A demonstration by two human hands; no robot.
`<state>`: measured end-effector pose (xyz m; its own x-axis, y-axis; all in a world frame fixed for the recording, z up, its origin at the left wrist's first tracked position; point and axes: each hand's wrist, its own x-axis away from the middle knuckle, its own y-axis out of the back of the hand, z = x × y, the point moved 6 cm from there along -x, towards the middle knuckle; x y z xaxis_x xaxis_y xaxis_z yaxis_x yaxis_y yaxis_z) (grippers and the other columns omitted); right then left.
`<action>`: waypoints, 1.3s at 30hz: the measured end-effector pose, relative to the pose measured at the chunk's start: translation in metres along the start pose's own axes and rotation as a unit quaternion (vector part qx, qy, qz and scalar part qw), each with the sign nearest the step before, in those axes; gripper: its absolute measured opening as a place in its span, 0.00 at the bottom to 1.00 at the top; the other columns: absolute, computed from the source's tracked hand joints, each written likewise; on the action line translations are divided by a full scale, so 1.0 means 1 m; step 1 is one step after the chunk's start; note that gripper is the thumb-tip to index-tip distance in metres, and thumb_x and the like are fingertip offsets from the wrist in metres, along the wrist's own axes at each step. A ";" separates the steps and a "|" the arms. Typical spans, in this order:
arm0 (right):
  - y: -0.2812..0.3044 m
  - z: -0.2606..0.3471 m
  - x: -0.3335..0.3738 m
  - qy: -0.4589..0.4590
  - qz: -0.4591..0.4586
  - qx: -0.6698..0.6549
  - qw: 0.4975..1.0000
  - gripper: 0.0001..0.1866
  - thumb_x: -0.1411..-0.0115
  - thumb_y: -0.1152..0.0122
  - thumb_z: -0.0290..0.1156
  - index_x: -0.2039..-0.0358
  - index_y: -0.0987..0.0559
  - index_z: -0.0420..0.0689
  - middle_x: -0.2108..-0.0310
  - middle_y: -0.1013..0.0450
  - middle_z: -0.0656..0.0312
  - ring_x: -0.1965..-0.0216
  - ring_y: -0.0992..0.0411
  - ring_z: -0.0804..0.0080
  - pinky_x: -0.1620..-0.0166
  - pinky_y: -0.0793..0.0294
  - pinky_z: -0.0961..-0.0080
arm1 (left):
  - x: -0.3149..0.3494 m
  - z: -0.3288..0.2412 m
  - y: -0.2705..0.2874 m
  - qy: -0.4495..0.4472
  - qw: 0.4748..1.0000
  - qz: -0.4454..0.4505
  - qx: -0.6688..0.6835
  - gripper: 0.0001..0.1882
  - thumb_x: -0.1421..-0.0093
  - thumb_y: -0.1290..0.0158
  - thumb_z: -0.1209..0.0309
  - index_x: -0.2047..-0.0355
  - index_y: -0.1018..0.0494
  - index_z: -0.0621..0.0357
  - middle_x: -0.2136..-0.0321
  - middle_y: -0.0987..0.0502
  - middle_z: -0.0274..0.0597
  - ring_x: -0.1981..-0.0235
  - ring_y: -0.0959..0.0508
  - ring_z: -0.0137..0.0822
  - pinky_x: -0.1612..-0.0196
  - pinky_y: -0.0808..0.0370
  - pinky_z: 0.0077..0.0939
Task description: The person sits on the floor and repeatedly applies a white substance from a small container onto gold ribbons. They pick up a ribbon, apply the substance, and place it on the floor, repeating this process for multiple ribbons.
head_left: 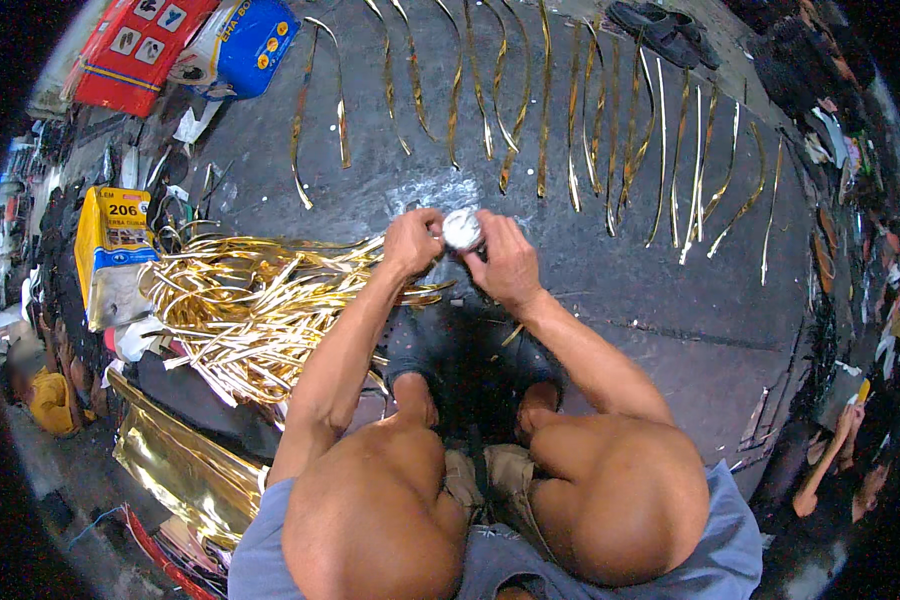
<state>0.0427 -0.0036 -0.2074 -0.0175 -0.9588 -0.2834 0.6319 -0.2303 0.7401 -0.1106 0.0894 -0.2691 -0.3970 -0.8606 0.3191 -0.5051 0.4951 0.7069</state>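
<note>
Between my hands is a small round tin (462, 230) with a white and silvery top. My right hand (507, 262) is closed around its right side. My left hand (412, 242) is beside the tin's left edge, fingers curled in a pinch; what they hold, if anything, is too small to make out. A large tangled heap of shiny gold strips (260, 310) lies by my left forearm. Several single gold strips (544, 110) are laid out side by side across the far part of the dark work surface (370, 195), which has whitish smears just beyond the tin.
A red box (135, 50) and a blue-and-white box (240, 50) stand at the far left, a yellow box (120, 235) nearer. Folded gold sheet (185, 460) lies at lower left. Dark sandals (665, 35) are at the far edge. Other people's parts show at both sides.
</note>
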 end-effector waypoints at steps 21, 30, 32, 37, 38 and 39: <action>-0.063 -0.113 0.022 -0.485 0.030 -0.340 0.805 0.17 0.48 0.26 0.25 0.61 0.25 0.42 0.72 0.22 0.60 0.72 0.24 0.71 0.71 0.25 0.73 | 0.028 -0.056 0.011 -0.237 0.954 -0.004 0.181 0.29 0.47 0.42 0.81 0.43 0.28 0.56 0.50 0.21 0.50 0.48 0.19 0.51 0.44 0.23 0.38; 0.161 -0.012 -0.028 -0.346 -0.091 -0.559 0.748 0.15 0.41 0.33 0.19 0.72 0.31 0.51 0.76 0.35 0.73 0.76 0.38 0.85 0.73 0.39 0.86 | 0.031 -0.051 0.014 -0.272 0.953 -0.057 0.124 0.28 0.50 0.44 0.83 0.46 0.26 0.59 0.49 0.21 0.51 0.47 0.20 0.53 0.45 0.23 0.39; 0.219 0.021 -0.038 -0.278 -0.103 -0.603 0.741 0.10 0.39 0.39 0.17 0.65 0.30 0.46 0.69 0.34 0.68 0.73 0.38 0.86 0.72 0.39 0.88 | 0.035 -0.046 0.017 -0.260 0.957 -0.055 0.116 0.28 0.50 0.45 0.84 0.46 0.26 0.59 0.49 0.21 0.51 0.47 0.21 0.52 0.45 0.23 0.39; 0.350 0.031 -0.042 -0.130 -0.119 -0.635 0.752 0.26 0.31 0.46 0.23 0.35 0.37 0.29 0.45 0.28 0.42 0.52 0.27 0.64 0.63 0.27 0.82 | 0.027 -0.071 0.015 -0.294 0.946 -0.037 0.133 0.28 0.50 0.44 0.83 0.45 0.27 0.58 0.52 0.21 0.51 0.49 0.20 0.53 0.45 0.23 0.39; 0.361 0.035 -0.049 -0.100 -0.086 -0.653 0.746 0.27 0.30 0.48 0.25 0.34 0.39 0.27 0.43 0.29 0.41 0.48 0.28 0.59 0.60 0.27 0.81 | 0.029 -0.065 0.015 -0.289 0.948 -0.036 0.130 0.28 0.50 0.44 0.83 0.45 0.27 0.57 0.52 0.21 0.51 0.49 0.20 0.53 0.45 0.23 0.39; 0.368 0.047 -0.059 -0.047 -0.042 -0.686 0.725 0.28 0.30 0.48 0.25 0.34 0.40 0.26 0.42 0.31 0.40 0.46 0.29 0.59 0.56 0.27 0.76 | 0.030 -0.065 0.015 -0.284 0.950 -0.033 0.126 0.28 0.50 0.44 0.83 0.45 0.27 0.57 0.52 0.21 0.51 0.49 0.21 0.53 0.45 0.23 0.39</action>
<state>0.2402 -0.0395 0.1102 -0.1128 -0.9730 -0.2015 0.8005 0.0312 -0.5985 -0.0804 0.0634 -0.2076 -0.6718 -0.7226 -0.1629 -0.6821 0.5178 0.5164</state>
